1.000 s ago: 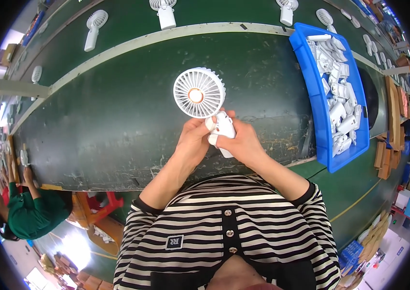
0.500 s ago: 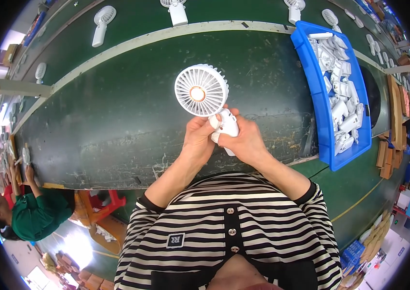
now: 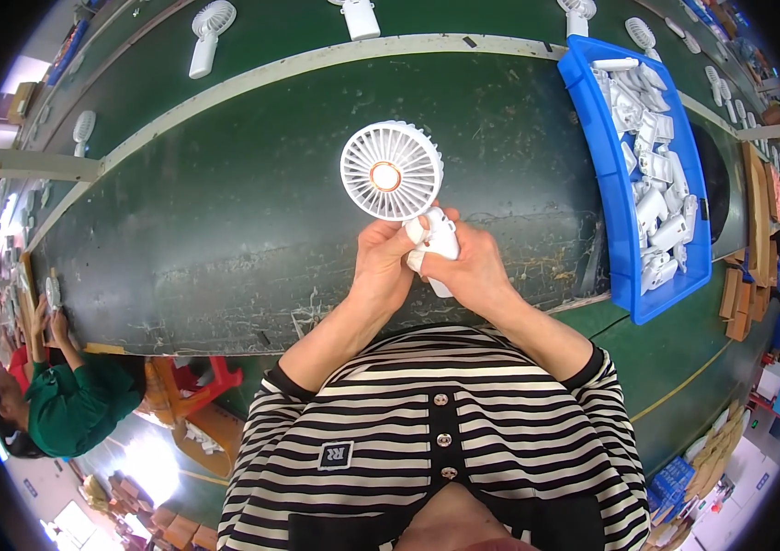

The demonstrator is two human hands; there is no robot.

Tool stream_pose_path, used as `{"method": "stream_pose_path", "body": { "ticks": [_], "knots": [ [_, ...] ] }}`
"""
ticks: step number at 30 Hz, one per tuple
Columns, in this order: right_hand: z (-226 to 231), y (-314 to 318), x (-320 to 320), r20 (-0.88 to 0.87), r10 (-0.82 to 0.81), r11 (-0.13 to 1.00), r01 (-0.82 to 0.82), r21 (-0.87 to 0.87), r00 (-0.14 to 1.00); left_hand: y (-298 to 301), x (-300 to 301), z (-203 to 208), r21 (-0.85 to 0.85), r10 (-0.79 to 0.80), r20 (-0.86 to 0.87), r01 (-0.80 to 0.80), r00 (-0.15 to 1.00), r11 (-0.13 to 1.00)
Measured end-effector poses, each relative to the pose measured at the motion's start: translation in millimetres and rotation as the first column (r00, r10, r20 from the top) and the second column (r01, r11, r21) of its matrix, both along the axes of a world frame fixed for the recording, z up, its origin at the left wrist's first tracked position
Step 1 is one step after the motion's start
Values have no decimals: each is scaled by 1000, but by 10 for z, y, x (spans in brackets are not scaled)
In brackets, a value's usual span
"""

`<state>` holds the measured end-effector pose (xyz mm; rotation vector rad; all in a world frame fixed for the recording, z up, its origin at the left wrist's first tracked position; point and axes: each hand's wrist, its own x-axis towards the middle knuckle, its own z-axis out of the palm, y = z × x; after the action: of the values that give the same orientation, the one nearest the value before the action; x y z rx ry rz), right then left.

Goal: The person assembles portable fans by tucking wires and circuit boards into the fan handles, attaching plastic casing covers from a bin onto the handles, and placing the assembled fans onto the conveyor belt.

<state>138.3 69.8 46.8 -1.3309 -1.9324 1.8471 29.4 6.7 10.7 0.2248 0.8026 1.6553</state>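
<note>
Over the dark green counter (image 3: pixel 225 239), just in front of my striped top, I hold a small white handheld fan (image 3: pixel 394 173) upright, its round grille facing me with an orange hub in the middle. My left hand (image 3: pixel 381 266) has its fingers curled around the near side of the handle, thumb pressed up near the neck; my right hand (image 3: pixel 471 268) wraps the handle from the other side, so both hands are closed on the same short stem. The fan looks like light, stiff moulded plastic, easy to lift with two fingers, though I judge the thin ribs of the grille would flex or snap if squeezed, and the smooth handle could slip. The handle is the place to grip, not the head.

To my right lies a blue bin (image 3: pixel 612 184) full of white plastic parts, and more fans (image 3: pixel 206 32) stand along the far edge of the counter. A person in green (image 3: pixel 68 404) works at my lower left.

My fingers cover most of the handle, so any switch or seam there is hidden, and I cannot make out what the fingertips are pressing.
</note>
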Motion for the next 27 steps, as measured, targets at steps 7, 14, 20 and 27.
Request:
{"method": "stream_pose_path", "body": {
  "ticks": [7, 14, 20, 27],
  "knots": [
    [-84, 54, -13, -35, 16, 985, -9, 170, 999, 29, -28, 16, 23, -23, -15, 23, 1000, 999],
    [22, 68, -82, 9, 22, 996, -23, 85, 1000, 26, 2, 41, 1, 10, -60, -10, 998, 1000],
    [-193, 67, -109, -80, -62, 998, 62, 2, 995, 62, 54, 33, -86, 67, -74, -73, 995, 994],
    [-347, 80, -91, -90, -90, 996, 89, -14, 992, 104, 95, 19, -133, 109, -103, -122, 989, 984]
  ]
}}
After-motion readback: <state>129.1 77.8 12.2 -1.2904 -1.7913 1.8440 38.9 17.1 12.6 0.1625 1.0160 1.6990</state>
